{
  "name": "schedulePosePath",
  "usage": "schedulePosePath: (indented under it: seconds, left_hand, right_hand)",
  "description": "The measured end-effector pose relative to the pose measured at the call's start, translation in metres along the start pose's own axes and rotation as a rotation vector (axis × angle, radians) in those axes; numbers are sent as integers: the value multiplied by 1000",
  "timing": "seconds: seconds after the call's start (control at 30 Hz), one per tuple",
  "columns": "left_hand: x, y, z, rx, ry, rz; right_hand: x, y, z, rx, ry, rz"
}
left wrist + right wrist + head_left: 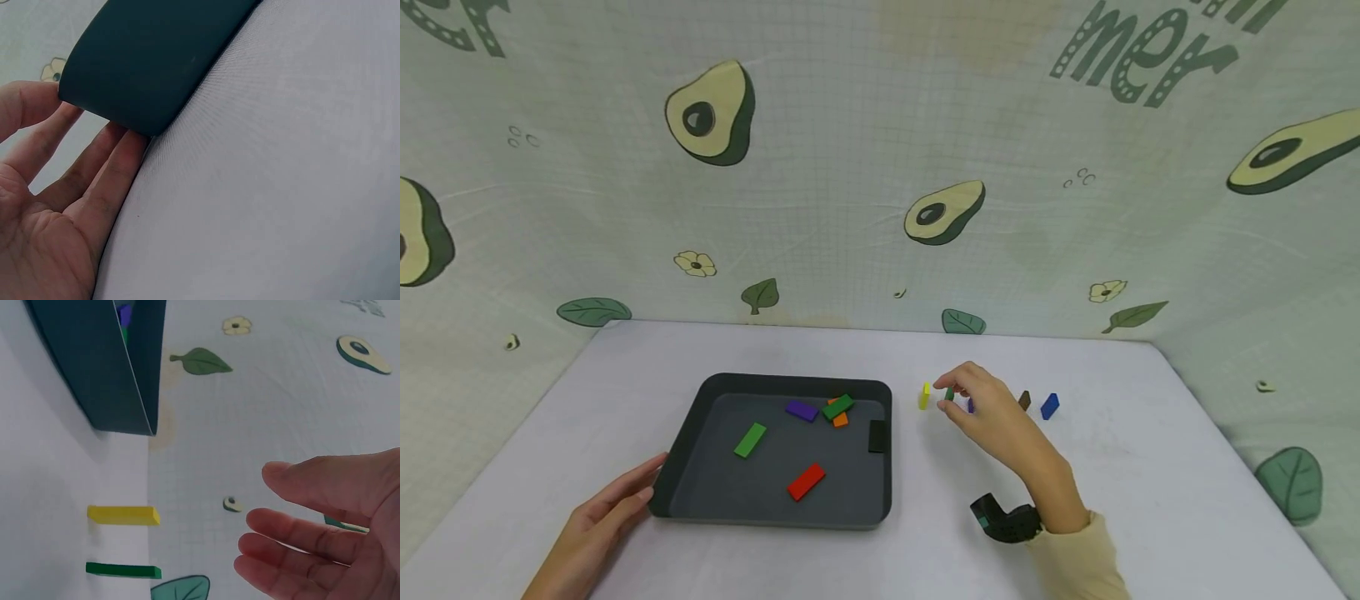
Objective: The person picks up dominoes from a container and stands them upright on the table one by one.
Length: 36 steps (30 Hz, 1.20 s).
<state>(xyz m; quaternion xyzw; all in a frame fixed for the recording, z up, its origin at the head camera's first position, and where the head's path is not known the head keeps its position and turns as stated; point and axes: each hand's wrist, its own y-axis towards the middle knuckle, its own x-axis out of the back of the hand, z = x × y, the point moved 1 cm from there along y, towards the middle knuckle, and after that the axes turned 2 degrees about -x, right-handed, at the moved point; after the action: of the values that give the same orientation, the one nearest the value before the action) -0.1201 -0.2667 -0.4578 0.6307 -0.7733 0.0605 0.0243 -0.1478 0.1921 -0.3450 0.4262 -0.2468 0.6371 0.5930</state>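
Observation:
My left hand [601,527] rests against the left side of a dark baking tray [775,522] near its front corner. In the left wrist view, that hand's [69,187] fingers are extended, fingertips right at the tray's [147,62] wall. My right hand [992,417] hovers over a row of small standing blocks, thumb and fingers apart around a dark green block [950,393] in the head view. From the right wrist, this hand [319,531] shows nothing between thumb and fingers, and a gap separates it from the green block [124,570] and the yellow block [124,515].
Inside the tray lie purple [802,410], light green [749,440], red [806,482] and black [877,436] blocks, plus a green block [838,407] across an orange block [840,420]. Brown [1024,401] and blue [1050,406] blocks stand right of my right hand, with a purple one partly hidden.

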Motion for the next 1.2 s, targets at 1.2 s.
schedulePosePath:
  seconds: [1.2]
  left_hand:
    - [0, 1, -2, 53, 34, -1]
  right_hand:
    - [-88, 1, 30, 456, -195, 55]
